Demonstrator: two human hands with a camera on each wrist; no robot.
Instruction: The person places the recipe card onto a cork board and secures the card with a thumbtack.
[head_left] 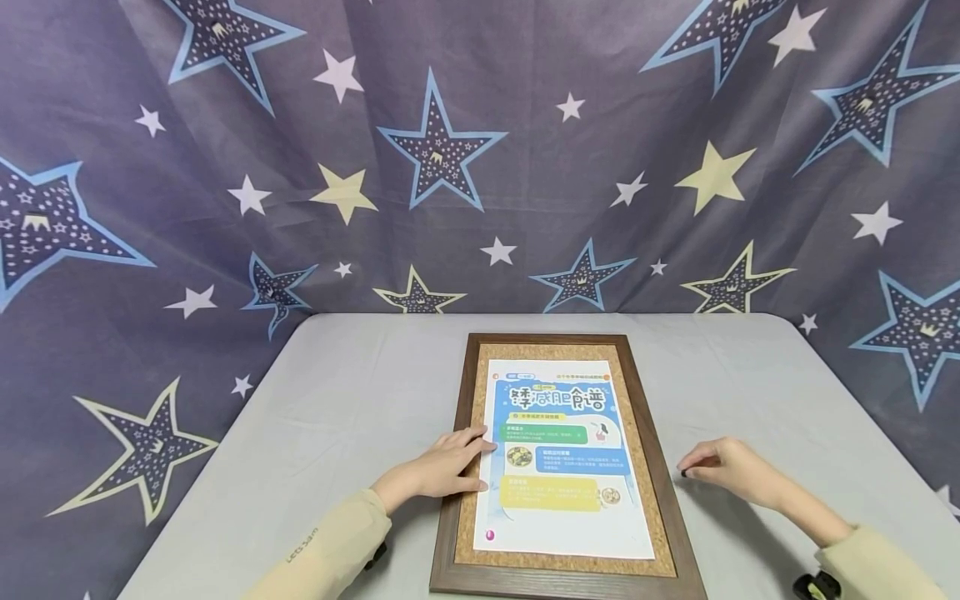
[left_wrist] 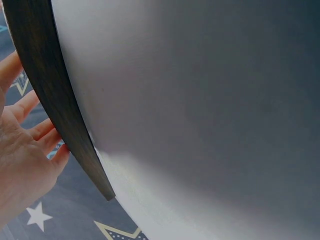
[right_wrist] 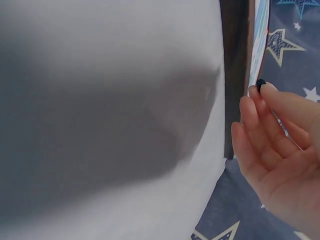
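Note:
A cork board (head_left: pixel 467 533) in a dark brown wooden frame lies flat on the table. On it is a printed paper sheet (head_left: pixel 570 533) with blue, green and yellow blocks and large Chinese lettering. A magenta pin-like dot (head_left: pixel 490 535) shows at the sheet's lower left corner. My left hand (head_left: pixel 442 467) rests across the left side of the frame, fingers spread, fingertips at the sheet's left edge. Right of the board, my right hand (head_left: pixel 738 475) is held over the table, pinching a small black pushpin (right_wrist: pixel 261 85) between thumb and fingertips.
The table (head_left: pixel 360 375) has a pale grey cover. Behind it and at both sides hangs a dark grey-purple cloth (head_left: pixel 525 208) printed with stars. Dark bands with devices (head_left: pixel 816 586) sit at the wrists.

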